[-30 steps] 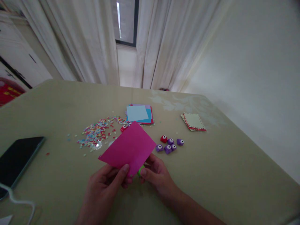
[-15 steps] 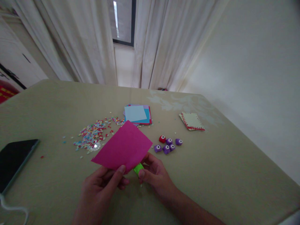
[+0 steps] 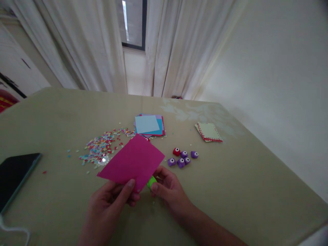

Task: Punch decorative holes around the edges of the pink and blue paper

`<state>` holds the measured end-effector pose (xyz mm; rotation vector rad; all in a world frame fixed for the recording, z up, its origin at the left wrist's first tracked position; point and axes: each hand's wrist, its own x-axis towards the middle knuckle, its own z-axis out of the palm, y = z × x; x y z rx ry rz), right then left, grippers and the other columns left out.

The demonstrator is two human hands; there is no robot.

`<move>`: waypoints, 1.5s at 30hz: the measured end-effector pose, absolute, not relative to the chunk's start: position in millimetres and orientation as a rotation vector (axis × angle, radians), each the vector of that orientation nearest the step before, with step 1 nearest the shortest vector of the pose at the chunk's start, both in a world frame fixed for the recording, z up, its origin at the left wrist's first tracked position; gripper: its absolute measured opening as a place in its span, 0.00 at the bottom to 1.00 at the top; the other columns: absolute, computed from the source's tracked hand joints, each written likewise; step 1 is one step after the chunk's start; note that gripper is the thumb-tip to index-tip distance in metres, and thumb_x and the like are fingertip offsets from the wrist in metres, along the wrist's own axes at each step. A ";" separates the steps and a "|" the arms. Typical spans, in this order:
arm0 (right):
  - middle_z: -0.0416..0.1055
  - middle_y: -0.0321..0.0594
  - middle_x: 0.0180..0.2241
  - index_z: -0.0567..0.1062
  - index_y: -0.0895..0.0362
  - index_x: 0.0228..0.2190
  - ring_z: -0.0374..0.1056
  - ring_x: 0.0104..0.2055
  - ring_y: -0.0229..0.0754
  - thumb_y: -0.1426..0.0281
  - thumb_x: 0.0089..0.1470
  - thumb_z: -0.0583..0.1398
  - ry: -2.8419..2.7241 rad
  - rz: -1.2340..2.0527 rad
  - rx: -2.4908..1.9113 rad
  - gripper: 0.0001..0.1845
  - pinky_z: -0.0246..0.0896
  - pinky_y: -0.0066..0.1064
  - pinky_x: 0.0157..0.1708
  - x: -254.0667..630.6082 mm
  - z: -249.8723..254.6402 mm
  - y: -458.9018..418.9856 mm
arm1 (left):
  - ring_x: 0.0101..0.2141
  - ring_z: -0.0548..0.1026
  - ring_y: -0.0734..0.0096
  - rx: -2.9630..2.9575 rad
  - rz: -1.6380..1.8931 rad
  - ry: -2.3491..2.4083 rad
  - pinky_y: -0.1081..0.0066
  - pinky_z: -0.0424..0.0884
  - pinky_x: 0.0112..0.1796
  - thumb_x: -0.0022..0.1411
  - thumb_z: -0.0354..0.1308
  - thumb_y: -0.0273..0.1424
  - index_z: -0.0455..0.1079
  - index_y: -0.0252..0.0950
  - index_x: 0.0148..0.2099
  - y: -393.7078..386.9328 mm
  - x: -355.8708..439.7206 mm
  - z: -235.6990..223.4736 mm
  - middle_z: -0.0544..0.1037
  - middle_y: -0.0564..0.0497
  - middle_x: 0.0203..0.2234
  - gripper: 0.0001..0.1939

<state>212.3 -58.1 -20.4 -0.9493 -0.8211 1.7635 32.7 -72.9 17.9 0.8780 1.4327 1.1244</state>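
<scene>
OK, left hand (image 3: 112, 201): pinched on pink paper sheet (image 3: 133, 162), above tabletop (image 3: 217, 191)
Right hand (image 3: 167, 188): curled around green object (image 3: 151, 182), partly hidden, by sheet's lower right edge
Beyond sheet: red and purple eyed pieces (image 3: 181, 163), confetti (image 3: 102, 145), colored paper stack (image 3: 147, 124)

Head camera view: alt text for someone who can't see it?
A left hand holds a pink sheet while the right hand grips a small green object by its edge. On the table lie confetti, stacked cards and purple pieces.

In the hands (image 3: 112, 202) — pink paper (image 3: 133, 162), left; bright green object (image 3: 151, 182), right
</scene>
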 end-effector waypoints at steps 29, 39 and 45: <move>0.81 0.39 0.37 0.81 0.56 0.39 0.75 0.38 0.42 0.59 0.38 0.80 -0.812 1.809 -0.938 0.28 0.69 0.32 0.39 208.6 -17.0 -58.9 | 0.24 0.83 0.59 0.914 1.086 1.498 0.68 0.80 0.29 0.49 0.74 0.53 0.81 0.38 0.28 -74.2 33.9 12.2 0.85 0.49 0.22 0.22; 0.80 0.39 0.38 0.80 0.56 0.38 0.74 0.38 0.41 0.58 0.40 0.80 -0.857 1.810 -0.919 0.26 0.68 0.31 0.39 208.5 -13.0 -58.2 | 0.25 0.82 0.62 1.028 1.056 1.539 0.72 0.76 0.29 0.54 0.71 0.47 0.80 0.41 0.27 -75.4 30.4 9.7 0.84 0.52 0.22 0.16; 0.81 0.40 0.39 0.82 0.55 0.39 0.75 0.38 0.42 0.59 0.42 0.79 -0.890 1.817 -0.877 0.24 0.69 0.33 0.43 208.5 -9.7 -57.0 | 0.24 0.83 0.61 1.138 1.055 1.550 0.72 0.78 0.28 0.55 0.71 0.46 0.82 0.41 0.28 -76.3 26.1 0.6 0.86 0.51 0.23 0.14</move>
